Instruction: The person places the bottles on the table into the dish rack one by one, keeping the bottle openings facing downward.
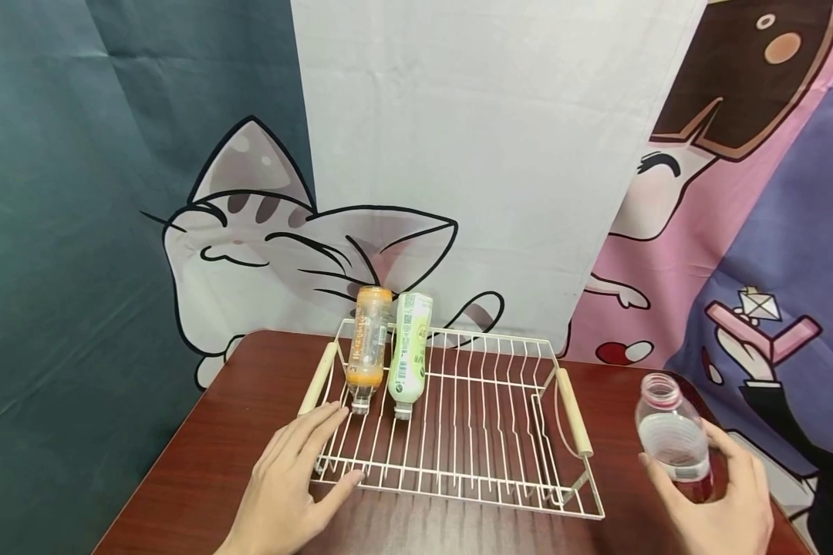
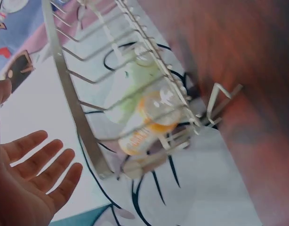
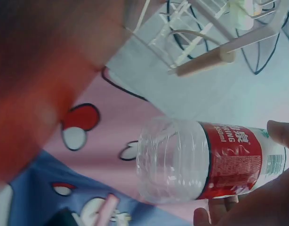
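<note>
My right hand (image 1: pixel 732 486) grips a clear plastic bottle (image 1: pixel 672 435) with a red label, to the right of the rack. Its mouth is uncapped and points up in the head view. The right wrist view shows the red label (image 3: pixel 234 160) and the bottle's clear base. My left hand (image 1: pixel 288 482) holds nothing, its fingers extended beside the front left corner of the white wire rack (image 1: pixel 458 475). In the rack's left part, a clear bottle with orange bands (image 1: pixel 368 339) and a pale green bottle (image 1: pixel 409 354) lean side by side, necks down and toward me.
The rack stands on a dark red-brown table (image 1: pixel 201 462) and has a light wooden handle (image 1: pixel 573 412) at each end. Right behind the table hangs a cloth backdrop (image 1: pixel 500 154) printed with cartoon figures.
</note>
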`<state>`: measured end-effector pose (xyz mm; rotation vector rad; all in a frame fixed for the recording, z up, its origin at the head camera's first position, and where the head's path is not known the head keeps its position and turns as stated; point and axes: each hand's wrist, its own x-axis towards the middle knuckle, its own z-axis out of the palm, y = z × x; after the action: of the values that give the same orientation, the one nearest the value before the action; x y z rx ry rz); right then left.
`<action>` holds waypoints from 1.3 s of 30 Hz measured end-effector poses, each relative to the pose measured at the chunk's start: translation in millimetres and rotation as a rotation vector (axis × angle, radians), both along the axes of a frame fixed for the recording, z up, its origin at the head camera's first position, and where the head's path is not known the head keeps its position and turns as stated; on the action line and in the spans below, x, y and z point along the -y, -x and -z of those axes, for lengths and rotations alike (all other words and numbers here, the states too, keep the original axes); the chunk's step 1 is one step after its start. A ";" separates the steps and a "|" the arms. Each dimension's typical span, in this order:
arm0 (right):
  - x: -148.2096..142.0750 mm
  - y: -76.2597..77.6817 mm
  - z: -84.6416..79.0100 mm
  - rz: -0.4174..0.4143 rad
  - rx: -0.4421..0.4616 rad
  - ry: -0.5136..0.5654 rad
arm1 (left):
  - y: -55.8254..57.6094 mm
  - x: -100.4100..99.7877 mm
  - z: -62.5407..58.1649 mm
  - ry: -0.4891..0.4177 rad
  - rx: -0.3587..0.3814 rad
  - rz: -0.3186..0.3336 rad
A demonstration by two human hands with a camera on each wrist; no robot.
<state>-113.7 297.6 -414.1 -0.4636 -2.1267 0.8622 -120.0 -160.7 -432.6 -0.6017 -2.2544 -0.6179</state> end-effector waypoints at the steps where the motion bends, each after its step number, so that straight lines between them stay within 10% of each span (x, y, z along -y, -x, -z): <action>1: 2.8 -1.7 -1.8 -0.024 -0.035 -0.041 | -0.2 -3.0 -2.2 -0.004 -0.031 0.021; 11: 31.0 -0.5 -6.8 -0.295 -0.461 -0.454 | -2.1 -28.8 -17.8 -0.033 -0.120 0.165; 24: 79.6 -4.6 -28.6 -0.521 -0.698 -0.777 | 0.0 -61.2 -32.5 -0.013 -0.163 0.338; 39: 111.0 -11.1 -31.9 -0.659 -0.705 -0.910 | -2.1 -89.3 -26.6 0.013 -0.168 0.486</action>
<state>-102.6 186.6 -382.2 0.9166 -1.7267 0.2188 -117.9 -71.4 -406.0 -1.1796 -1.9614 -0.7535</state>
